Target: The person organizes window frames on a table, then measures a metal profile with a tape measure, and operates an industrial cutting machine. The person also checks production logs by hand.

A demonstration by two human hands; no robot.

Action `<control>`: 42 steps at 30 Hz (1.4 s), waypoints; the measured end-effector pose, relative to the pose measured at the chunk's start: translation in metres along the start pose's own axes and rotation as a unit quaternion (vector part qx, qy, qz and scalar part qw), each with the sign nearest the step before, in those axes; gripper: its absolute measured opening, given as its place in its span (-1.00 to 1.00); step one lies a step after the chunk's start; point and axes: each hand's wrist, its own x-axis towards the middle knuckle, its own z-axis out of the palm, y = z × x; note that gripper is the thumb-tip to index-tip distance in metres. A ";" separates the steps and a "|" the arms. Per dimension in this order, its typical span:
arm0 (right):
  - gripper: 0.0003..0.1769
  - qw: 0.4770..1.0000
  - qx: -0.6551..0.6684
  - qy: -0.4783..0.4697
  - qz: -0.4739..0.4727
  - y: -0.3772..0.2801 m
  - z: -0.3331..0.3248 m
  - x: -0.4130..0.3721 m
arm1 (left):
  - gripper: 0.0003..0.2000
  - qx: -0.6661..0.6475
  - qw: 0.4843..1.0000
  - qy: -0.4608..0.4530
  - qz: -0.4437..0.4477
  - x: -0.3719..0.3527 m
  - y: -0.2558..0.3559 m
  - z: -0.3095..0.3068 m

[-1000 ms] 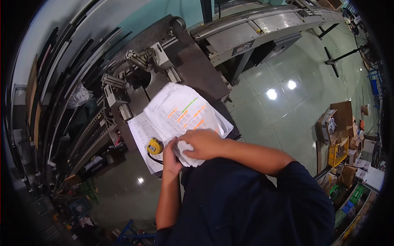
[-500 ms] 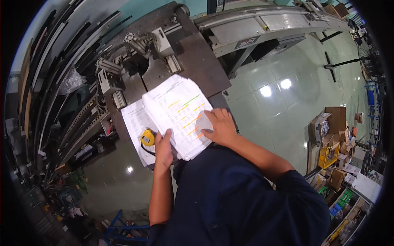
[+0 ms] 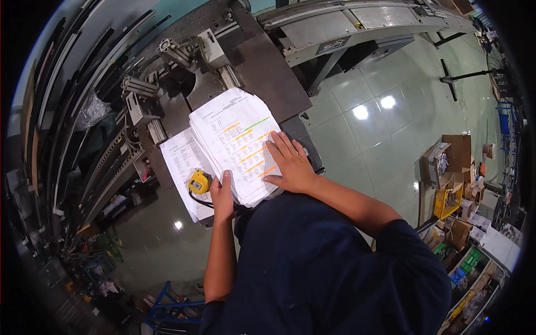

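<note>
A thick stack of printed papers (image 3: 223, 120), its top page marked with orange and green highlighter, lies on the machine table. My right hand (image 3: 293, 167) rests flat on the right side of that page, fingers spread. At the stack's lower left edge is my left hand (image 3: 223, 201), its thumb on top of the paper edge and most of the other fingers hidden. Just left of it, a yellow tape measure (image 3: 199, 182) with a black strap sits over another printed sheet (image 3: 177, 153), which is partly covered by the stack.
Metal clamps and cylinders (image 3: 176, 53) stand on the dark machine table (image 3: 273, 84) beyond the papers. A long metal conveyor-like rail (image 3: 312, 33) extends to the upper right. Racks of long profiles (image 3: 67, 72) fill the left. Cardboard boxes (image 3: 458, 153) and a yellow crate (image 3: 448, 202) are at right.
My right hand has flattened and spread its fingers on the page, shifting slightly up. The view has tilted a little; my left hand stays at the stack's edge beside the tape measure.
</note>
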 end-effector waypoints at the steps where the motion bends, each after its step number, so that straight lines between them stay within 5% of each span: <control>1: 0.06 1.000 -0.015 0.006 -0.010 -0.001 -0.001 -0.001 | -0.60 -0.003 1.000 0.001 0.009 0.000 0.000 0.001; 6: 0.00 0.983 -0.137 -0.009 -0.125 -0.016 -0.011 0.005 | -0.60 0.042 0.999 0.001 0.005 0.001 -0.004 -0.005; 15: 0.00 0.993 0.032 -0.011 -0.116 0.004 0.002 0.011 | -0.59 -0.006 1.000 0.006 0.028 0.004 -0.010 0.000; 37: 0.04 0.992 -0.008 0.013 -0.128 -0.002 0.006 0.006 | -0.61 0.033 0.999 -0.008 0.017 0.004 -0.009 -0.007; 42: -0.17 0.991 -0.018 0.033 -0.128 -0.007 0.006 0.005 | -0.57 0.028 0.999 -0.010 0.041 0.007 -0.014 -0.007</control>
